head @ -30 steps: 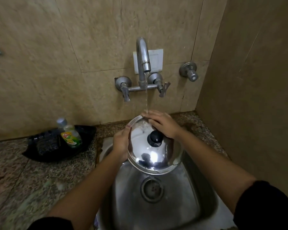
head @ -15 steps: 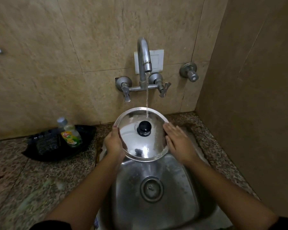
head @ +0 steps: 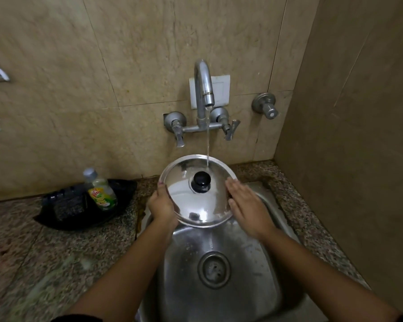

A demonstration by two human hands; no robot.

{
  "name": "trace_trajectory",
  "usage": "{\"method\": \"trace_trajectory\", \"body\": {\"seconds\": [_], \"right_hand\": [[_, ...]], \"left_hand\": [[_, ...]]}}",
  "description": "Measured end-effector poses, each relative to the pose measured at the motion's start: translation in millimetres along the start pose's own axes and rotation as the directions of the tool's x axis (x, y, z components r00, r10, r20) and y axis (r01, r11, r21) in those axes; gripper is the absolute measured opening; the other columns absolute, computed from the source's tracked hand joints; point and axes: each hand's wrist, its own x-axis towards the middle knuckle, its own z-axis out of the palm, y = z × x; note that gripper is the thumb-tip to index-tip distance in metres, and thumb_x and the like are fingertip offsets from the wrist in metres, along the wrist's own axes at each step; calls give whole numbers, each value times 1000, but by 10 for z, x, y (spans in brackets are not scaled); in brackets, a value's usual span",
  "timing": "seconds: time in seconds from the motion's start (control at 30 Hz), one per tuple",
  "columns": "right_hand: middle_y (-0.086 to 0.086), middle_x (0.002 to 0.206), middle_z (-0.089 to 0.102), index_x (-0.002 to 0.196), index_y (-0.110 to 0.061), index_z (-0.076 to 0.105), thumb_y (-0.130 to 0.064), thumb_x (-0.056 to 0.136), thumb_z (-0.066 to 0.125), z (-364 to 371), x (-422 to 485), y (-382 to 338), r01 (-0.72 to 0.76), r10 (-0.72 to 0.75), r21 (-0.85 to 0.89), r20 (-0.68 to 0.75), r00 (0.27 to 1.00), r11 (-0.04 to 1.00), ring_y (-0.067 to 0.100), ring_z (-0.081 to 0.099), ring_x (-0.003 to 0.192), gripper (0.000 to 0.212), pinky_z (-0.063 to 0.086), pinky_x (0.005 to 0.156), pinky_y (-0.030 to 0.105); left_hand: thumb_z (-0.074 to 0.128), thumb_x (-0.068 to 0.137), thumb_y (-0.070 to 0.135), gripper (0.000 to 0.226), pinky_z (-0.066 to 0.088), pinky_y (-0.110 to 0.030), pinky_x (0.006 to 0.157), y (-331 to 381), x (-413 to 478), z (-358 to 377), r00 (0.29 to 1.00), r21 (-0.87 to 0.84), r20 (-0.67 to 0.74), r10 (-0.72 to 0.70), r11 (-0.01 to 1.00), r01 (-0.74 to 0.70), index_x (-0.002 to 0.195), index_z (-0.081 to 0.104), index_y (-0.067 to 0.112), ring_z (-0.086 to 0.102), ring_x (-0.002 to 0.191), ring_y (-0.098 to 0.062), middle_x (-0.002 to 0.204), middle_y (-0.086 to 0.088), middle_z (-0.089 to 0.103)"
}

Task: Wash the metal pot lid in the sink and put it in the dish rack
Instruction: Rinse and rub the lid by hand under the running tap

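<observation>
the sink (head: 219, 296) sits below the tap, so runoff drains there. above its basin, under the tap's stream, the metal pot lid (head: 197, 194) tilts to shed water. the left hand (head: 162, 205) grips its rim; the right hand (head: 246, 205) lies flat and open against the opposite edge, steadying.

Lid turned up under the tap

The right hand (head: 247, 205) has left the metal pot lid's (head: 196, 201) top for its right rim, fingers flat; the lid rose, and water now lands by its knob (head: 202, 180).
</observation>
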Motion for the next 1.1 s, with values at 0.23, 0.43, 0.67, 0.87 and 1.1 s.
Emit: {"method": "trace_trajectory", "body": {"seconds": [0.23,0.43,0.67,0.87,1.1], "right_hand": [[5,155,32,146,-12,35,-12,98,39,-125,403,-163,-10,20,118,-91,996,993,17,26,145,49,18,121,34],[3,155,31,147,-14,33,-13,90,39,-24,-161,-128,206,-206,-11,-12,978,979,14,24,145,58,26,118,39],[1,151,40,142,-16,43,-6,81,41,-136,-137,-243,555,-542,-23,183,820,832,16,30,144,62,28,117,39],[-4,151,40,142,-20,43,1,87,42,-242,-74,-283,602,-593,-33,136,794,798,12,29,143,59,27,116,35],[1,108,73,119,-18,65,-10,88,58,-209,-72,-410,241,-204,290,-151,967,926,16,69,95,33,55,79,31]], "left_hand": [[55,90,42,33,51,-28,60,-120,-83,134,988,-13,155,26,1000,-24,74,67,16,66,68,-22,68,-1,70],[53,91,44,36,51,-27,59,-71,91,-19,993,-44,109,-46,998,51,92,65,10,63,70,-22,77,-5,66],[55,90,44,35,52,-32,64,-102,66,-7,972,42,216,-93,995,85,92,66,11,65,74,-27,82,-10,69],[47,94,43,43,55,-50,73,-8,21,-118,917,89,238,-320,948,307,102,59,2,63,87,-37,94,-20,64],[26,89,68,73,49,-32,69,-102,-59,-480,800,322,361,-480,869,376,95,65,6,58,77,-20,85,-6,66]]}}
